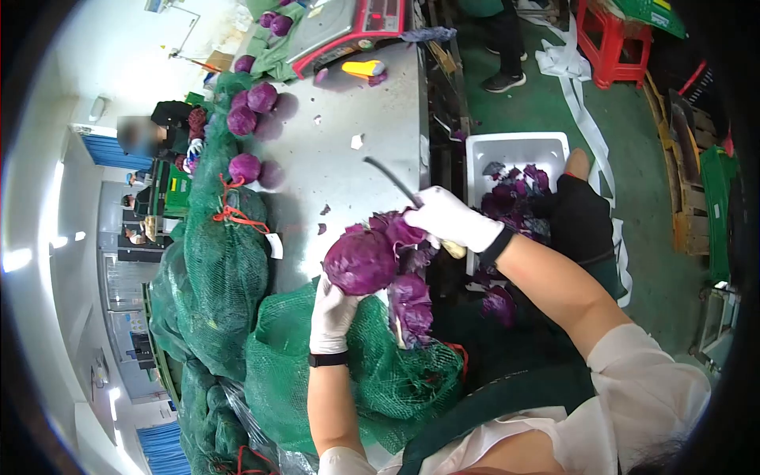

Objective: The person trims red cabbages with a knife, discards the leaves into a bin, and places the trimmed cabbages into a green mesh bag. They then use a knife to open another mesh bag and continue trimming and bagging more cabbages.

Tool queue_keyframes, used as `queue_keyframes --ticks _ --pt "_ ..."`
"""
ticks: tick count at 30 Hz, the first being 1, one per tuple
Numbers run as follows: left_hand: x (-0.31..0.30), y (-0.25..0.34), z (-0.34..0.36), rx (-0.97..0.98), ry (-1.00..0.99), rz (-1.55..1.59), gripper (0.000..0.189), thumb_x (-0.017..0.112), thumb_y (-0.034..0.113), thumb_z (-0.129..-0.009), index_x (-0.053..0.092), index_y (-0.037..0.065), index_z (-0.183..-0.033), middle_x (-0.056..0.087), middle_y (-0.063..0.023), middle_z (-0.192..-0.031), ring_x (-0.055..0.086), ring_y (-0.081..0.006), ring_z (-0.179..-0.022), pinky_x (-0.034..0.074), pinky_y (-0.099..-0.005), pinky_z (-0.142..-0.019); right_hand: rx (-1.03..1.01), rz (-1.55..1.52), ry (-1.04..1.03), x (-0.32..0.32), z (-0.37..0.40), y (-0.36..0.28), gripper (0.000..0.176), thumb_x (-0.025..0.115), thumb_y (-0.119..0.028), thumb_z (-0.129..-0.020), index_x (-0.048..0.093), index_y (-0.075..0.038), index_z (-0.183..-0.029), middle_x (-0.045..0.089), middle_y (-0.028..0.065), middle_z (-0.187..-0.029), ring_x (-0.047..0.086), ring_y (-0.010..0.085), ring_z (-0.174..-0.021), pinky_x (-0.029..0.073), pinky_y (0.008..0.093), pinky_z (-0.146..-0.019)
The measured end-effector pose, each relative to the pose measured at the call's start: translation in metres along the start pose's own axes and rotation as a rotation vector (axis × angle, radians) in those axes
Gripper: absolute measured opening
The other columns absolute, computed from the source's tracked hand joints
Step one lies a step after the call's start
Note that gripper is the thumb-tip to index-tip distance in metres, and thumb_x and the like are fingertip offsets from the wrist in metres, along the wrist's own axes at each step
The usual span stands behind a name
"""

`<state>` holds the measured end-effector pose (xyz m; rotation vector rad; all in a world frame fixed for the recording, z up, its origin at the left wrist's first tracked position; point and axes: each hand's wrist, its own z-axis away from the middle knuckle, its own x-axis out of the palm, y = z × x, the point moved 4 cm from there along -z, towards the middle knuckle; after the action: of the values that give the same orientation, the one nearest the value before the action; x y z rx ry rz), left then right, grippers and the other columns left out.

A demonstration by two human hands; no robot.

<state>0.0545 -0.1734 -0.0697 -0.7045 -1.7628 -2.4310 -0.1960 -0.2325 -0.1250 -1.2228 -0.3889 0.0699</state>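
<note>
Purple cabbage point(360, 261) looks dense & slick, best cupped underneath, as left hand point(332, 313) does w/ curled fingers; right hand point(455, 218) beside it fists knife point(388, 178).

Bare steel table point(336, 186) lies open ahead; green net sacks point(214, 261) crowd its left, a scale point(348, 28) beyond.

The round purple cabbage point(360, 261) has loose purple leaves. The left hand point(332, 313) and the right hand point(451, 218) wear white gloves point(471, 226) and black wrist bands point(328, 359). The thin dark knife point(389, 179) looks black. The net sacks point(218, 277) are green with a red string point(233, 214). The shiny metal surface point(372, 119) is grey. The plastic crate point(514, 143) is white.
</note>
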Motion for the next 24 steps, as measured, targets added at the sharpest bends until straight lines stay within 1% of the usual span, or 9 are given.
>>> queue_keyframes --ticks 1,5,9,10,13,14,18,22,24 --pt "0.001 0.002 -0.008 -0.003 0.084 0.097 0.077 0.065 0.038 -0.093 0.027 0.007 -0.153 0.040 -0.0225 -0.148 0.048 -0.0441 -0.132 0.050 -0.0617 -0.100 0.007 -0.070 0.026 -0.008 0.004 0.000 0.014 0.061 -0.014 -0.090 0.063 -0.001 -0.085 0.055 0.0013 -0.061 0.052 0.0106 -0.041 0.044 0.0276 -0.038" --pt "0.005 0.016 -0.049 -0.106 0.026 0.565 0.082 0.058 0.059 -0.093 0.028 0.011 -0.153 0.034 -0.0227 -0.152 0.041 -0.0464 -0.135 0.054 -0.0566 -0.099 0.014 -0.203 0.082 -0.034 0.014 0.004 0.015 0.060 -0.014 -0.093 0.065 0.001 -0.092 0.056 0.0020 -0.062 0.052 0.0110 -0.042 0.045 0.0265 -0.040" --pt "0.008 0.037 -0.082 0.090 0.057 0.467 0.075 0.055 0.054 -0.096 0.031 0.007 -0.150 0.037 -0.0249 -0.150 0.041 -0.0459 -0.136 0.038 -0.0607 -0.113 -0.007 -0.157 0.109 -0.043 0.021 0.002 0.015 0.059 -0.012 -0.092 0.066 0.001 -0.095 0.058 0.0020 -0.066 0.054 0.0110 -0.044 0.045 0.0268 -0.041" --pt "0.002 0.038 -0.085 0.047 0.115 0.501 0.076 0.054 0.052 -0.098 0.029 0.003 -0.150 0.038 -0.0266 -0.148 0.044 -0.0460 -0.134 0.045 -0.0573 -0.109 0.000 -0.157 0.108 -0.046 0.021 0.006 0.015 0.059 -0.012 -0.092 0.066 0.001 -0.095 0.058 0.0020 -0.066 0.054 0.0110 -0.044 0.045 0.0268 -0.041" --pt "-0.010 0.044 -0.069 0.020 0.270 -0.081 0.073 0.058 0.042 -0.098 0.028 0.001 -0.150 0.045 -0.0266 -0.142 0.053 -0.0394 -0.128 0.049 -0.0487 -0.104 -0.096 0.043 0.194 -0.066 0.031 0.005 0.015 0.060 -0.014 -0.092 0.065 0.000 -0.092 0.055 0.0011 -0.060 0.052 0.0104 -0.042 0.044 0.0276 -0.040" --pt "0.001 0.048 -0.050 0.109 0.404 -0.486 0.086 0.068 0.038 -0.093 0.021 0.002 -0.155 0.041 -0.0248 -0.148 0.041 -0.0392 -0.139 0.039 -0.0486 -0.113 -0.040 0.050 0.202 -0.072 0.045 -0.004 0.018 0.060 -0.013 -0.090 0.068 0.001 -0.098 0.059 0.0016 -0.066 0.053 0.0098 -0.044 0.044 0.0269 -0.041" --pt "0.018 0.018 -0.015 0.170 -0.116 -1.715 0.143 0.098 0.041 -0.050 0.013 0.003 -0.158 0.017 -0.0273 -0.160 0.018 -0.0460 -0.148 0.023 -0.0538 -0.119 -0.045 0.193 0.195 -0.099 0.051 0.006 0.022 0.063 -0.017 -0.093 0.064 0.002 -0.103 0.060 0.0022 -0.068 0.052 0.0093 -0.043 0.043 0.0267 -0.040" --pt "0.037 -0.005 -0.025 0.294 -0.134 -1.698 0.132 0.092 0.058 -0.047 0.031 0.003 -0.151 0.030 -0.0378 -0.149 0.031 -0.0559 -0.137 0.032 -0.0556 -0.113 -0.023 0.181 0.238 -0.122 0.058 0.037 0.023 0.061 -0.024 -0.097 0.067 -0.005 -0.108 0.063 0.0012 -0.068 0.046 0.0066 -0.041 0.036 0.0244 -0.038" --pt "0.071 -0.039 -0.031 0.367 0.095 -1.797 0.113 0.086 0.051 -0.067 0.030 0.001 -0.152 0.027 -0.0398 -0.150 0.029 -0.0532 -0.141 0.028 -0.0530 -0.117 -0.014 0.246 0.281 -0.136 0.070 0.052 0.024 0.059 -0.024 -0.099 0.067 -0.003 -0.107 0.063 0.0020 -0.068 0.046 0.0083 -0.038 0.034 0.0241 -0.037"
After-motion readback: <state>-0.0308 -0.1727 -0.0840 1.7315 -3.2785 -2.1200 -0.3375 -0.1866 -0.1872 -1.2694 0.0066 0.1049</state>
